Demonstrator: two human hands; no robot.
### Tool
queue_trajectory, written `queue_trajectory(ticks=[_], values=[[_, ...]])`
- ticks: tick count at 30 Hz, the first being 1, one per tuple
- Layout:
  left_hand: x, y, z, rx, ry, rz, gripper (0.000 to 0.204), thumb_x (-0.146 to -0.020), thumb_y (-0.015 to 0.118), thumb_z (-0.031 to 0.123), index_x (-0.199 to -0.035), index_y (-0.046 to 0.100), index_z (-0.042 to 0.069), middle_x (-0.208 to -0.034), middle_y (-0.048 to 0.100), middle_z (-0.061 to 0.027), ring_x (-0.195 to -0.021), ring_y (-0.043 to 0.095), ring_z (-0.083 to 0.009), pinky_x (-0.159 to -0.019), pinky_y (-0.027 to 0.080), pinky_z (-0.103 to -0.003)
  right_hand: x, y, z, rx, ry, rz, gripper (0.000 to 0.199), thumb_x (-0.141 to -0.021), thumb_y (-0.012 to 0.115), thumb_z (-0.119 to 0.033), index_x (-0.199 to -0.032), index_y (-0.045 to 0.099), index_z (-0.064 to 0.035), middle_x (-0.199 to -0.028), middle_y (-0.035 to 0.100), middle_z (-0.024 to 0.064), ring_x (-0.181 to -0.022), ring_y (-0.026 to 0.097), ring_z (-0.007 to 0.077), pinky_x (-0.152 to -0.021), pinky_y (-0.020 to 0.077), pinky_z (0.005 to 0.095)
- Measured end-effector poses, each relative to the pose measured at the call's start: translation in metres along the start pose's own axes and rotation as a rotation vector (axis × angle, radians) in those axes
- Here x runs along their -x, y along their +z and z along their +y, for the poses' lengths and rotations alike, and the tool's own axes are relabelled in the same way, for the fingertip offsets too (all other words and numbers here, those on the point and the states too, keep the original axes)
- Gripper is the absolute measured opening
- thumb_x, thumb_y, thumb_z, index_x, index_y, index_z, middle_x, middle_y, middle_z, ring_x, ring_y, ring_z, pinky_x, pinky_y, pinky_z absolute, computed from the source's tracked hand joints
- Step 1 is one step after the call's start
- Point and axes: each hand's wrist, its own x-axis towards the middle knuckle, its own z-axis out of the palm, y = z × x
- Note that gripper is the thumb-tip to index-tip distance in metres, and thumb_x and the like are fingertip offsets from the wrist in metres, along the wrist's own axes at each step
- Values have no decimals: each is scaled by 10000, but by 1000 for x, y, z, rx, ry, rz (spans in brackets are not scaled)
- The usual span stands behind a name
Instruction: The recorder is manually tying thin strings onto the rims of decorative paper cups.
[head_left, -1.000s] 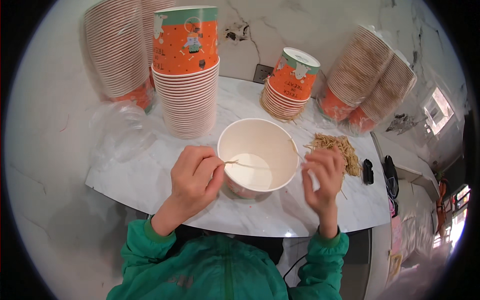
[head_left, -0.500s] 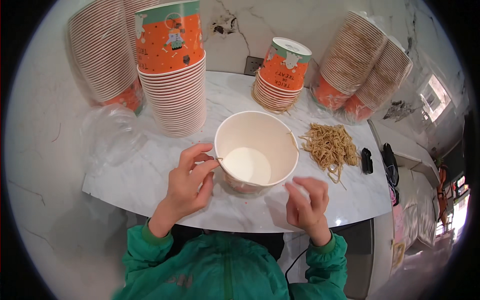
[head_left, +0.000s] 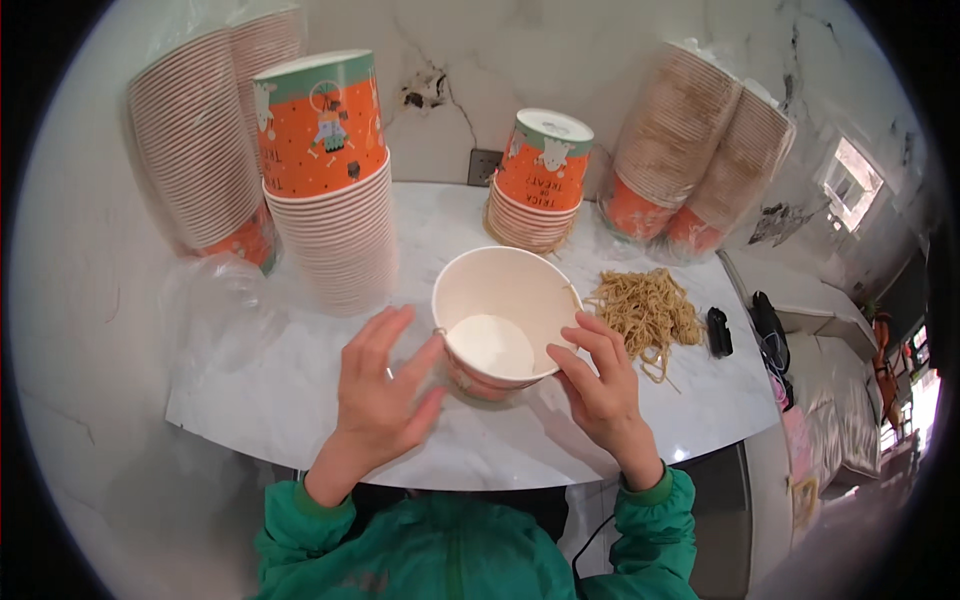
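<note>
Left hand [head_left: 384, 395] wide by the tub [head_left: 500, 290], right hand [head_left: 605, 385] touching, can't tell if pinching. Light pressure should keep it round

Moderately bright, diffuse indoor light; circular fisheye frame with black corners.
The bright opening [head_left: 922, 405] at far right overexposes; a pale rectangular reflection [head_left: 853, 185] glares on the glossy, dark-veined white marble wall [head_left: 560, 60]. A soft shadow falls on the white marble-patterned tabletop [head_left: 500, 450] beside the round white paper tub [head_left: 503, 318]. The lower-right rim is blurred.
</note>
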Motion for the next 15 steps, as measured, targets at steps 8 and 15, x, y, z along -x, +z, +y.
queue_trajectory(ticks=[8,15], values=[[27,6,-26,75,-226,198,473,-757,725,-60,-1220,650,-2,-1287,572,-198,-1153,578,-365,-937,509,-418,-94,15,57,-198,49,133,195,-899,628,50,-1084,651,-7,-969,633,133,-861,681,304,-737,551,381],[30,8,-26,64,-178,223,450,-736,745,-33,-1180,681,3,-1242,607,-180,-1067,615,-345,-814,529,-402,-178,88,137,-1305,709,443,168,-1063,585,-131,-1054,665,17,-1005,681,64,-902,686,152,-765,631,301]])
